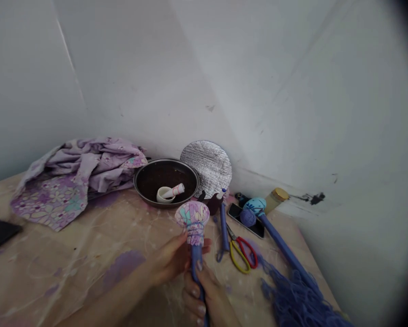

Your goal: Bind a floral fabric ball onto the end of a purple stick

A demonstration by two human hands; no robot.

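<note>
A stick with a padded head (192,218) stands nearly upright in front of me. Its head is floral cloth gathered at the neck and bound with blue thread, and its shaft is blue. My right hand (204,293) is wrapped round the shaft lower down. Higher up, my left hand (173,259) has its thumb at the bound neck and its fingers passing loosely behind the shaft. A pair of scissors (242,254) with one yellow and one red handle lies right of my hands. Beside it is a thin blue rod (224,231).
Crumpled floral cloth (102,168) lies back left, near a black pan (139,193) holding a small white cup (161,194). A silvery disc (211,165) leans on the wall. Rightward are a phone (236,211), a yarn ball (248,217), another cloth-headed stick (286,250), a gold-lidded jar (275,200) and loose blue yarn (292,295).
</note>
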